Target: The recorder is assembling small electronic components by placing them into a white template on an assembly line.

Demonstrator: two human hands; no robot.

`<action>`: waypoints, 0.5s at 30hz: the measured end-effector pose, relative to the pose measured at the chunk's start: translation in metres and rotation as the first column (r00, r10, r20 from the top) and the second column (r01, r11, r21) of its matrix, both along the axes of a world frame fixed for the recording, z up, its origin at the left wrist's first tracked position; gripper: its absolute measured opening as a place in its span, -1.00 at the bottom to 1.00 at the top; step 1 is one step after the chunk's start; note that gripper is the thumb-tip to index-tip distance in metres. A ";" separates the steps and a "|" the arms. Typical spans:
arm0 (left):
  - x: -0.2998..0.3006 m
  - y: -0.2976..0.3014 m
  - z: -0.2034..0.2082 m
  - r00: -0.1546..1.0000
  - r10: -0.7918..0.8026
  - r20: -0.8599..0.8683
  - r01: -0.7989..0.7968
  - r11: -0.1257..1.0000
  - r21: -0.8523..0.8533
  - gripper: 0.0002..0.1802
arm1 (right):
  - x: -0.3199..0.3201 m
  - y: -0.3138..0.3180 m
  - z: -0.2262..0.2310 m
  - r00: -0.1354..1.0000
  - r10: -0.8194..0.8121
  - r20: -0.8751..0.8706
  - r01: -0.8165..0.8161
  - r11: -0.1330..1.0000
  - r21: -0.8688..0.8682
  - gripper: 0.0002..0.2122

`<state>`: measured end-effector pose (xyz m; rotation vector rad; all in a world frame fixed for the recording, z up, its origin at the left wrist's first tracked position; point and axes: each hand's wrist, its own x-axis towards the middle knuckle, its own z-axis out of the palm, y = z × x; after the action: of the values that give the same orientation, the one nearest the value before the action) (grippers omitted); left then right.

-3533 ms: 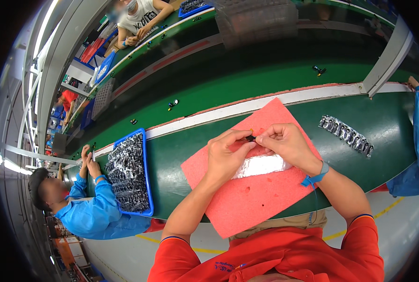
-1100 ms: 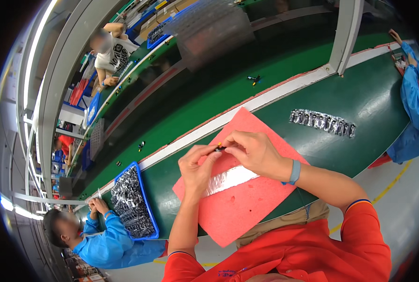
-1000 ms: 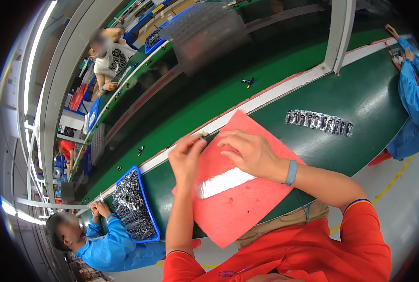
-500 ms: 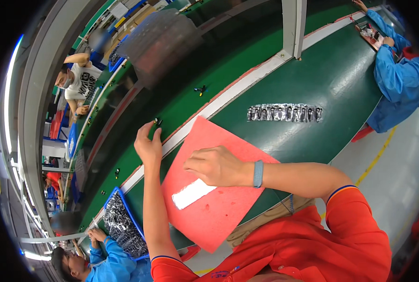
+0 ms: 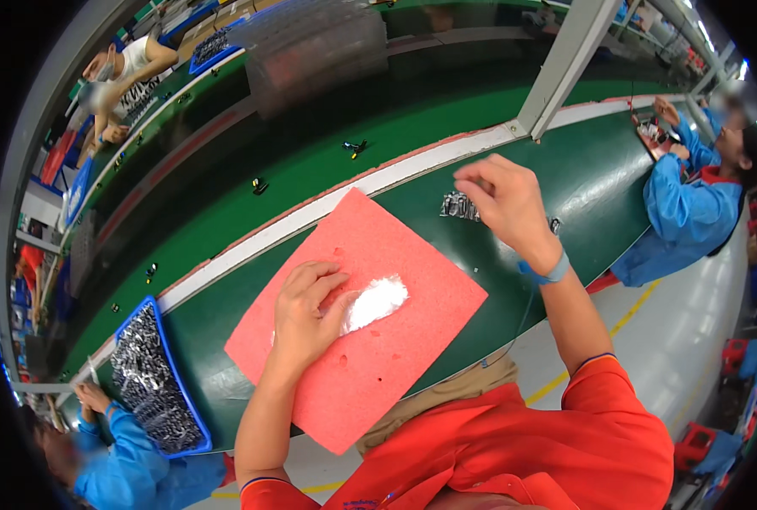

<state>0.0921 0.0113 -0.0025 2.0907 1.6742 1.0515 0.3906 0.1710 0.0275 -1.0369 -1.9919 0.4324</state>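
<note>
A pink foam sheet (image 5: 425,319) lies askew on the green workbench, with a shiny clear plastic strip or bag (image 5: 378,304) on it. My left hand (image 5: 304,316) rests on the foam, fingers bent and apart, its thumb at the strip's left end. Off to the right, my right hand (image 5: 513,208) is over a row of small black parts in clear plastic (image 5: 457,206) and hides much of that row. Its fingers are curved, with a gap to the thumb, and nothing shows between them. A small black and yellow part (image 5: 259,185) sits on the green conveyor belt.
Another such part (image 5: 355,149) is on the belt, behind a white ledge (image 5: 310,210). A blue bin (image 5: 177,399) of wrapped black parts stands at left. A grey post (image 5: 565,68) rises at the ledge. Co-workers in blue (image 5: 693,200) sit at both sides.
My left hand has come back from the conveyor, leaving a part there, to the foam sheet. My right hand has moved from the plastic strip to the row of parts. The view has turned.
</note>
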 end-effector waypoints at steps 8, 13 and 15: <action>-0.001 -0.001 -0.005 1.000 -0.007 0.017 0.007 1.000 0.008 -0.73 | 0.005 0.012 -0.010 0.909 0.124 0.397 -0.163 0.985 0.064 -0.86; -0.001 -0.002 -0.004 1.000 -0.004 0.018 0.004 1.000 0.003 -0.74 | 0.002 0.018 -0.013 0.797 0.153 0.584 -0.162 0.986 -0.036 -0.84; -0.001 -0.002 -0.003 1.000 -0.009 0.019 0.009 1.000 0.000 -0.76 | -0.001 0.019 -0.008 0.781 0.160 0.604 -0.163 0.985 -0.050 -0.83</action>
<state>0.0914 0.0098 -0.0054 2.0802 1.6542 1.0649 0.3897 0.1900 0.0193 -1.0948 -2.6718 0.1866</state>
